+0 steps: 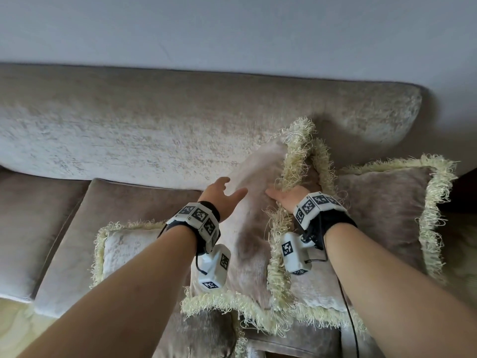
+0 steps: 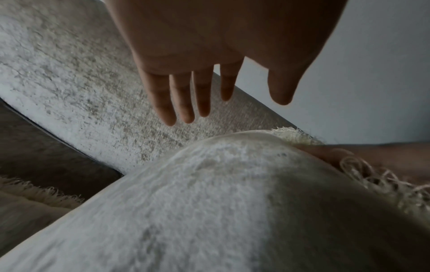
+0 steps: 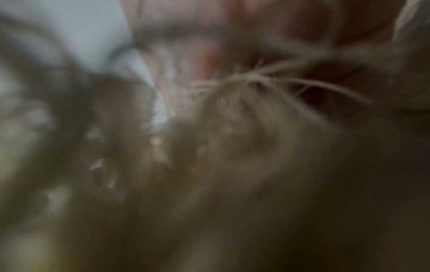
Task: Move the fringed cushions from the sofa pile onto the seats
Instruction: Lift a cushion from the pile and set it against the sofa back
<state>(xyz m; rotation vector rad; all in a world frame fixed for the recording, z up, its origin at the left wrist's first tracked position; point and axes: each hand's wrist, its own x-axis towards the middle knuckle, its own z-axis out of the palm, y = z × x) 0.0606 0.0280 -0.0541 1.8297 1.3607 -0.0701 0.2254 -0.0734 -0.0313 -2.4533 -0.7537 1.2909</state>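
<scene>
Left hand [image 1: 224, 193] open beside cushion [image 1: 247, 228], right hand [image 1: 284, 197] gripping fringe [image 1: 294, 164]

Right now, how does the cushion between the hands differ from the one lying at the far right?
The middle cushion is tipped up on its edge, while the right cushion lies flat. The middle cushion has the right hand at its fringe and the open left hand beside it; nothing touches the right cushion. Both are pale velvet with cream fringe.

A plain pale grey wall [image 1: 232, 29] rises behind; a strip of yellowish patterned floor [image 1: 15, 329] shows at lower left
</scene>
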